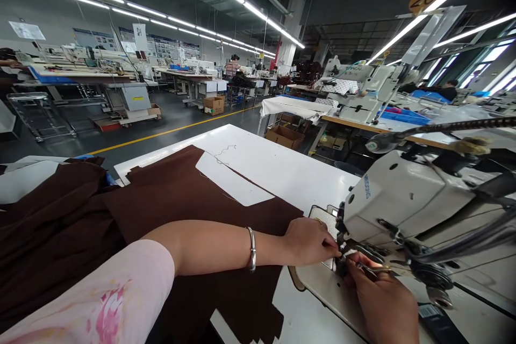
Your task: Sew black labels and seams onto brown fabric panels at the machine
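Note:
My left hand (308, 241), below a silver bangle (252, 249), reaches across to the sewing machine (407, 199). Its thumb and fingers are pinched close to the needle area; what they hold is too small to make out. My right hand (381, 295) is closed at the same spot from the right, around a slim metal tool (377, 267) whose kind I cannot tell. A bit of white thread or fibre (349, 252) shows between the two hands. Dark brown fabric (173, 193) lies under my left arm and over the white tabletop (274, 156).
More brown fabric (52, 226) is heaped at the left. A loose dark thread (224, 153) lies on the tabletop. Cables (463, 242) hang at the machine's right. Beyond stand another machine (363, 91), a cardboard box (284, 136) and a person (234, 67) seated far off.

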### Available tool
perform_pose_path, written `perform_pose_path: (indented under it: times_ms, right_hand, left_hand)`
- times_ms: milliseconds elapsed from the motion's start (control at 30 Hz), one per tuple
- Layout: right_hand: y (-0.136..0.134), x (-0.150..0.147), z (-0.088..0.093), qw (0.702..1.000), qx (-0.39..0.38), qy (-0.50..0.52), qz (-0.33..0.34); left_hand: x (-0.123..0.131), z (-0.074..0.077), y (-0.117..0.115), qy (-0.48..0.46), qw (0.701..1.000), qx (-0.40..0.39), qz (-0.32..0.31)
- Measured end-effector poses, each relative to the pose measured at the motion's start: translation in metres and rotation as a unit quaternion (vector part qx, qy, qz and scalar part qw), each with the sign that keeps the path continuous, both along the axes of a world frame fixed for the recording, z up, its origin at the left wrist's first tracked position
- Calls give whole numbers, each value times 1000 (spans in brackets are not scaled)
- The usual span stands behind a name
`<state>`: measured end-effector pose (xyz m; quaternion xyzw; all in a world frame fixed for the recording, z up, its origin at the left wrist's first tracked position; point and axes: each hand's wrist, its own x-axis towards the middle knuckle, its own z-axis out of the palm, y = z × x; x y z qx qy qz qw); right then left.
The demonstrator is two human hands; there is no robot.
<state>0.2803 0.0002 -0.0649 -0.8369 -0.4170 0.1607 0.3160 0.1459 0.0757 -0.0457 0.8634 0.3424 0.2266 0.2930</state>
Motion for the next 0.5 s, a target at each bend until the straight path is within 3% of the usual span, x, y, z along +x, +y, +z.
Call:
perform_pose_path:
  times_ms: [133, 500]
  right_hand:
    - [-1, -5, 8, 998, -34, 47, -29]
    - [-1, -11, 13, 992, -12, 121, -35]
  left_hand:
    - [1, -2, -2, -6, 1000, 11, 10]
    - [1, -2, -4, -14, 1000, 14, 16]
